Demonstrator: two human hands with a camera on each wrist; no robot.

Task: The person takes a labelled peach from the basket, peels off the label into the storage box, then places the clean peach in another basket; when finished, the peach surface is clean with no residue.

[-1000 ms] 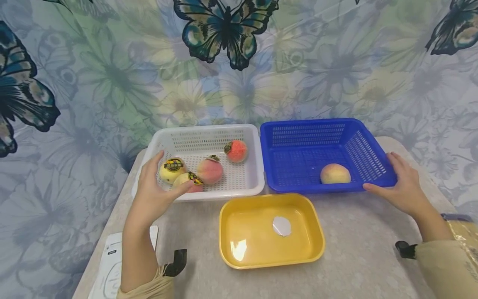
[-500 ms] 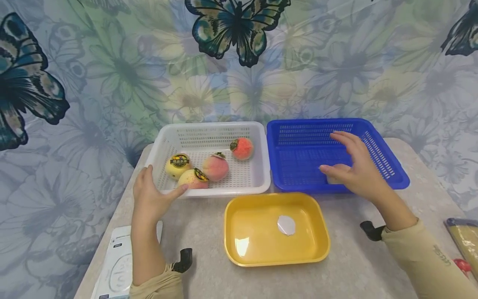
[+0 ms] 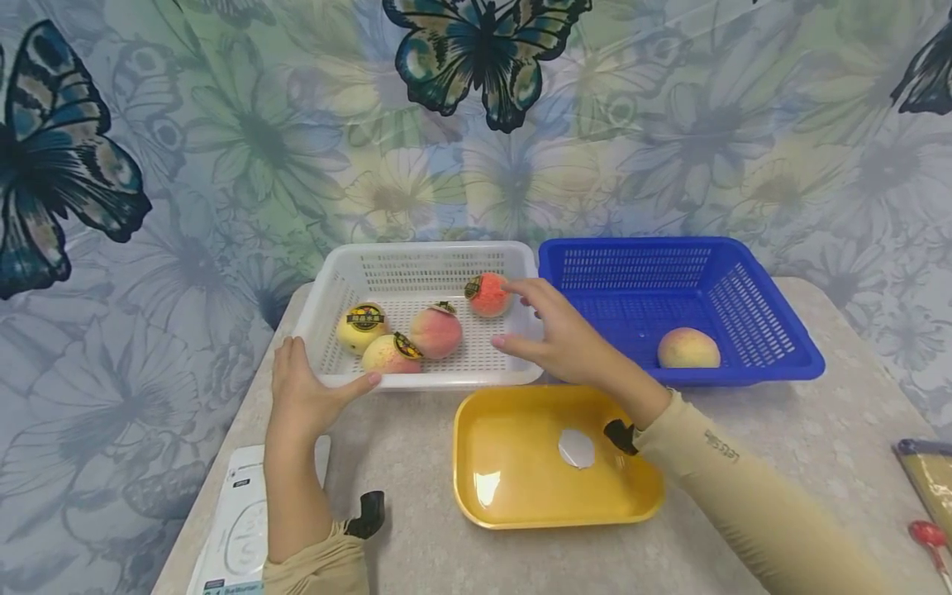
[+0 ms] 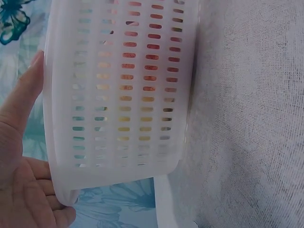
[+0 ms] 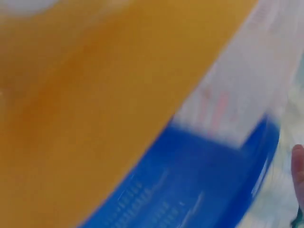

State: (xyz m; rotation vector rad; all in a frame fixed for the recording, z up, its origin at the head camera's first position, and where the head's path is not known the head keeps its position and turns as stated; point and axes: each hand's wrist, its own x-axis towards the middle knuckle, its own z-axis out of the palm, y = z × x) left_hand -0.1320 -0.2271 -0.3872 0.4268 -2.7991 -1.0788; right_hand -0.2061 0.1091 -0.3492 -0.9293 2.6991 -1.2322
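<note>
My left grip (image 3: 308,397) is holding the white basket's (image 3: 461,381) near corner, left of center frame, thumb and fingers curling round the rim. My right grip (image 3: 561,339) is hovering mid-frame, thumb and fingers spreading apart beside the reddish fruit (image 3: 487,297) in that basket. Honestly, I'm not seeing whether they're touching. Blue basket's (image 3: 625,318) sitting right of center.

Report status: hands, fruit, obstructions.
Left hand holding white basket at its corner. Right hand by red fruit, no grip yet. Red fruit inside white basket. Nothing visibly in the way.
</note>
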